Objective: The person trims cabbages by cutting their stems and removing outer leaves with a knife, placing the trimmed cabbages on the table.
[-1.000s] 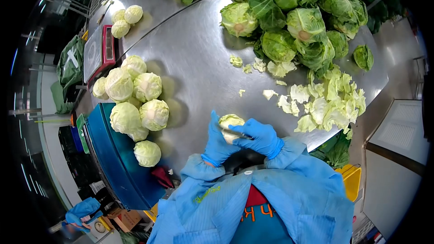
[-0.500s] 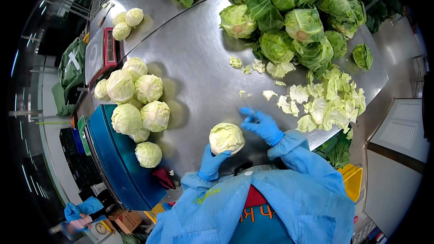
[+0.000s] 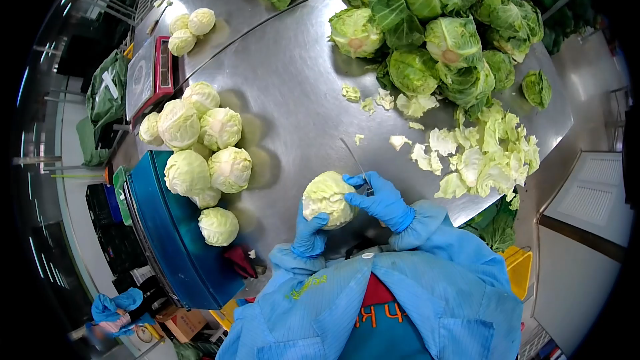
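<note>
A pale, trimmed cabbage [image 3: 328, 201] is gripped from its lower left by my left hand [image 3: 309, 235], in a blue glove. My gloved right hand [image 3: 385, 203] is closed around a knife [image 3: 356, 160], whose thin curved blade points up and away from me. Fingers of that hand also touch the cabbage's right side. To the left, several trimmed cabbages [image 3: 231, 169] sit clustered on the steel table [image 3: 293, 87]. Loose leaves [image 3: 490, 150] lie in a heap to the right.
Untrimmed green cabbages [image 3: 427, 60] are piled at the far right. A red scale [image 3: 163, 70] stands at the left, near three pale cabbages [image 3: 182, 42]. A blue bin [image 3: 175, 227] adjoins the table's left edge. Behind it, a person's blue sleeve [image 3: 117, 303] shows at lower left.
My right hand has turned inward against the cabbage, and the knife blade now shows upright. The cabbage has been raised slightly and tilted, with my left hand still around it.
</note>
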`<state>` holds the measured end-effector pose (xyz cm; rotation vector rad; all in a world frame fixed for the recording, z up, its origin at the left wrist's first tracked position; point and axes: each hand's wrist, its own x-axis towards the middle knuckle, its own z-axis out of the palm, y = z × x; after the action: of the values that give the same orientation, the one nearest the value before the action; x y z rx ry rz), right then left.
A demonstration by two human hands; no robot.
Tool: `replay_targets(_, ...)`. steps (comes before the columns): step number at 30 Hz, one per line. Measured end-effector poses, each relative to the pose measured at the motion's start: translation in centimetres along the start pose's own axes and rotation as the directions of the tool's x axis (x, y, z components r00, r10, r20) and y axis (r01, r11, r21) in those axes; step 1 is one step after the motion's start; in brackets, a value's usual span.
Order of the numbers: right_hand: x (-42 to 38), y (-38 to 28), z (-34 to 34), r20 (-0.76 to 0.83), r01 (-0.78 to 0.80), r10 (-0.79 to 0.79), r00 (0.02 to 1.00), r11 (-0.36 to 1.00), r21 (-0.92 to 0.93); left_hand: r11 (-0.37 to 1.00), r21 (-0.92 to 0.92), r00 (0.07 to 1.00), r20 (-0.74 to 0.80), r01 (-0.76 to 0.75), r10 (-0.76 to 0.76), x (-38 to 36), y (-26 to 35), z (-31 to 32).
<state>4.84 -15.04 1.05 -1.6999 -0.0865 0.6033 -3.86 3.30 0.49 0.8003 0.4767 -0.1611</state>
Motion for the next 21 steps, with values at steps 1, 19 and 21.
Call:
replay_targets(1,-0.1,-0.3,-0.2,-0.002,-0.018,0.018,1.0,1.0,0.014,1.0,0.027,1.0,-0.002,-0.006,0.006,0.1,0.1,0.1)
replay_targets(19,-1.0,-4.2,-8.3,-0.187,0.29,-0.358,0.915,0.905,-0.312,0.982,0.184,0.979,0.192,0.027,-0.063,1.7,1.7,2.5)
replay_targets(21,-2.2,-6.1,-5.4,-0.033,0.283,-0.322,0.946,0.871,-0.401,0.974,0.225,0.97,0.232,0.026,-0.079,2.4,2.2,3.5)
